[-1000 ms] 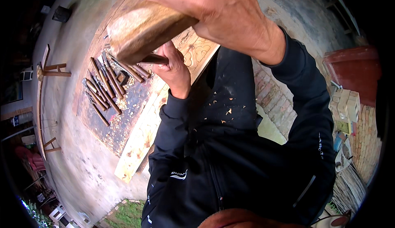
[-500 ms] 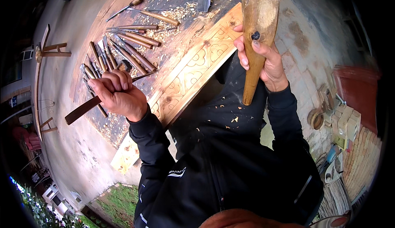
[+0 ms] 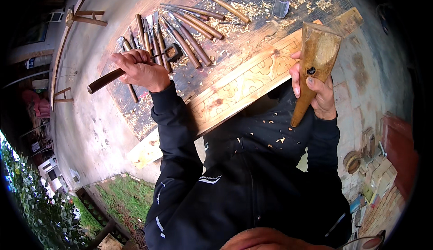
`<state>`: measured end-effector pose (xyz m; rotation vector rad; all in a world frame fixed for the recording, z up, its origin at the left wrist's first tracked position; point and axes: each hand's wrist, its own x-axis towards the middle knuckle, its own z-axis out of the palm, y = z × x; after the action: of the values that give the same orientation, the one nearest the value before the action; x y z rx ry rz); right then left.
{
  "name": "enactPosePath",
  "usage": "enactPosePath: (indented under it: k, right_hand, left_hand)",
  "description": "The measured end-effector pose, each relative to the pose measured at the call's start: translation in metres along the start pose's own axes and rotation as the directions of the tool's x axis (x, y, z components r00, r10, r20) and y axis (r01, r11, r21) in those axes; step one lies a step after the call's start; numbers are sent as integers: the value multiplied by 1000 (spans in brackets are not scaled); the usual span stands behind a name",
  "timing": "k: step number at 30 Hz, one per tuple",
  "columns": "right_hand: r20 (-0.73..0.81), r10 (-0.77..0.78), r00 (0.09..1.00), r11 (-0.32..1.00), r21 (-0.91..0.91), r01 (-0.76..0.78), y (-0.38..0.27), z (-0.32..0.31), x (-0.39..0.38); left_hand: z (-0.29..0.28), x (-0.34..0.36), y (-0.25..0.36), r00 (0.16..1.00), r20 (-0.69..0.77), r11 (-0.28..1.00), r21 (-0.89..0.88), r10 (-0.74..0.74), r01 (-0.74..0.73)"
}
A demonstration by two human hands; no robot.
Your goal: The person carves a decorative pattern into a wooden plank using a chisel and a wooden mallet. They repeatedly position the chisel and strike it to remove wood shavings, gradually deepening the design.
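My left hand (image 3: 139,69) is closed around a chisel with a dark wooden handle (image 3: 104,80), its blade hidden behind my fingers, above the row of carving chisels (image 3: 180,33) on the dark workbench (image 3: 234,47). My right hand (image 3: 315,92) grips a tapered wooden mallet (image 3: 313,65) by its narrow end, wide head up, beside the right end of a long pale plank (image 3: 243,85) carved with floral patterns. The plank lies diagonally along the bench's near edge.
Wood shavings (image 3: 270,6) and small metal pieces (image 3: 280,7) lie scattered on the bench. A wooden trestle (image 3: 72,20) stands at far left on the concrete floor (image 3: 90,133). Bricks and clutter (image 3: 379,173) sit at right, grass (image 3: 126,196) at lower left.
My left hand has lifted and moved up over the chisel row with the chisel. The right hand has lowered the mallet from in front of the camera to the plank's right end.
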<state>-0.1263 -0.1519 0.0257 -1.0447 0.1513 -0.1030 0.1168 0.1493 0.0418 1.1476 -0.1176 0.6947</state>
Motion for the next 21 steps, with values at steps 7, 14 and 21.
enactPosePath:
  k: [7,14,21]
  right_hand:
    - [16,3,1000,999,43,-4,-2,-6,2]
    - [28,12,1000,997,76,-14,0,-10,1]
    - [42,9,999,992,125,-14,0,-13,5]
  left_hand:
    - [-4,1,-15,1000,19,999,39,-9,8]
    - [-2,-3,-19,997,81,995,102,-17,8]
    - [3,-2,-15,985,154,991,120,-73,54]
